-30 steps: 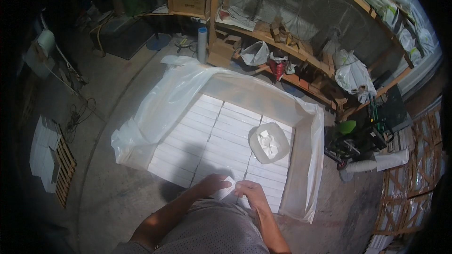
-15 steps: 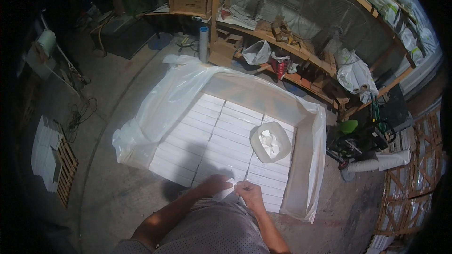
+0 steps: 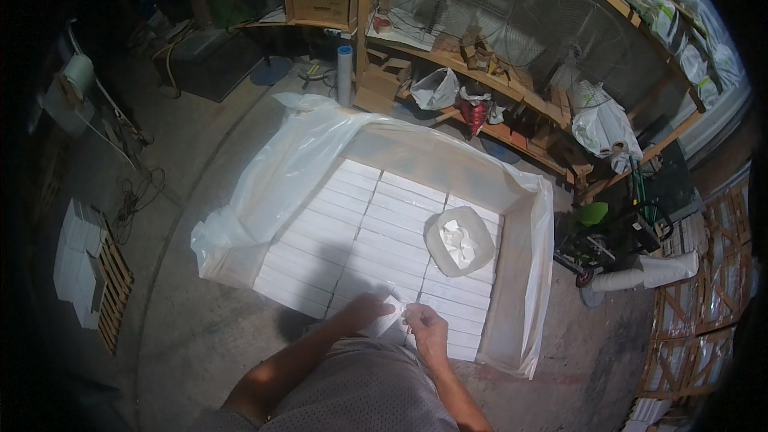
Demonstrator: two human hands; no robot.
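Close to my body, my left hand (image 3: 365, 314) is closed on a small white slip (image 3: 390, 318), which looks like paper or a label. My right hand (image 3: 427, 326) pinches at the slip's right edge, fingertips pressed together. Both hands are over the near edge of several rows of long white boxes (image 3: 392, 232), packed side by side inside a large open box lined with clear plastic sheeting (image 3: 296, 168). On the boxes at the right stands a translucent plastic tub (image 3: 438, 242) holding crumpled white scraps (image 3: 458, 245).
Wooden shelves (image 3: 480, 72) with fans, cartons and bags run along the back. A hand truck (image 3: 612, 244) and a white roll (image 3: 644, 274) are at the right, beside strapped crates (image 3: 704, 296). White panels (image 3: 76, 272) lean by a pallet (image 3: 116, 288) at the left.
My right hand has moved slightly, its fingers a little higher at the slip's edge. More of the white slip shows between my hands. The tub and boxes stay put.
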